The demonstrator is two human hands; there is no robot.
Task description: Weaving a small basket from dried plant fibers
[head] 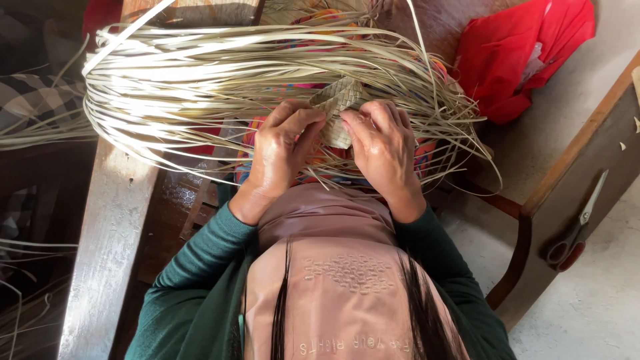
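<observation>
Head view looks straight down on two hands working a small woven piece at the centre of the frame, slightly above the middle. That piece is a flat, pale straw-coloured band in a checker plait, and its long axis runs from lower left up to upper right, its upper end pointing toward the top right of the frame. The left hand closes its grip on the band's left edge, thumb and fingers pinched on the plait; the right hand holds the right edge, fingers curled over it. From the band a great many loose strips, thin, flat and glossy, too many to count, sweep in a broad loop to the upper left and fan out to the right. Beneath them a brightly coloured cloth shows through. One red bag, soft and crumpled, lies in the upper right. One pair of scissors with red handles lies on a wooden ledge at the right edge, well apart from the hands. Both forearms wear dark green sleeves.
</observation>
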